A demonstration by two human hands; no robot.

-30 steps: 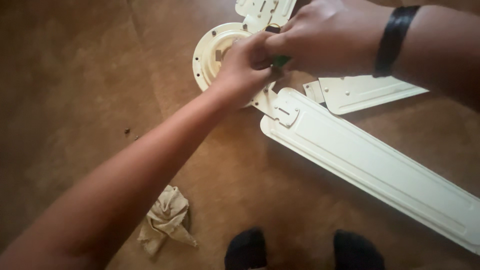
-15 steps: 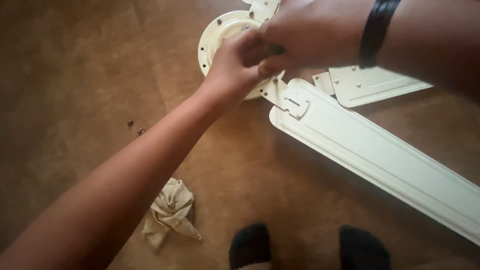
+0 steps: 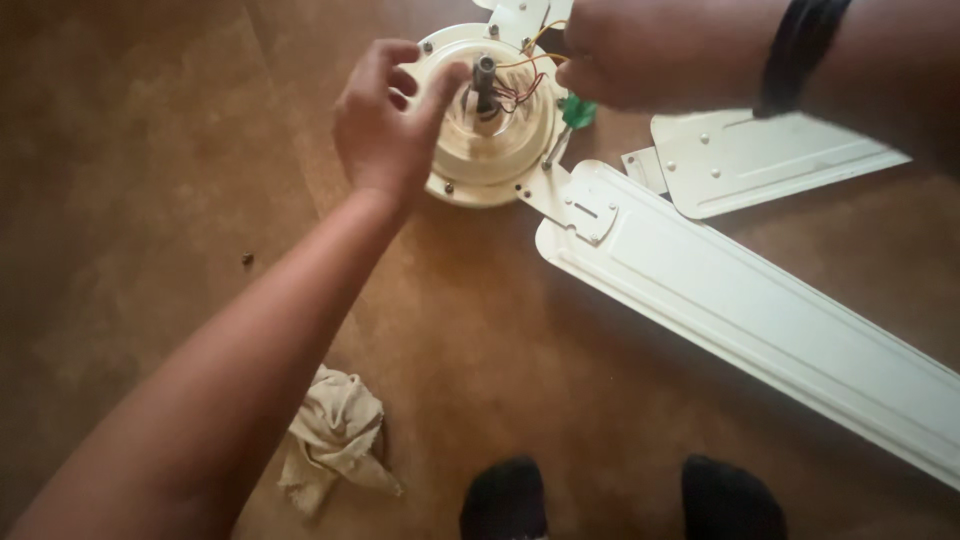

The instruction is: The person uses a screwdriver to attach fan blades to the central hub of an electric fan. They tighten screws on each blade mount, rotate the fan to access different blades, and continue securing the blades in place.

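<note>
A cream ceiling fan motor housing (image 3: 490, 150) lies on the brown floor (image 3: 150, 200), between the two hands. The left hand (image 3: 385, 125) sits at the housing's left rim, fingers spread and loosely curled, the thumb reaching toward the grey metal shaft (image 3: 485, 85) that stands up from the middle of the housing; it grips nothing that can be seen. The right hand (image 3: 650, 50) is above and to the right of the housing, closed around a green-handled screwdriver (image 3: 575, 112), whose handle shows just below the fist and whose metal shank slants down to the housing's right edge. Red and yellow wires (image 3: 520, 85) loop out beside the shaft, between the two hands. A black band (image 3: 800, 45) circles the right wrist.

A long cream fan blade (image 3: 760, 320) runs from a bracket (image 3: 585, 205) at the housing's lower right, away below the right hand. A second, shorter-showing blade (image 3: 770, 160) lies just under the right wrist. Below the left forearm a crumpled beige rag (image 3: 335, 440) rests on the floor, and a small dark screw (image 3: 247, 258) lies to the left of that arm. Two feet in dark socks (image 3: 505, 500) show at the bottom edge
</note>
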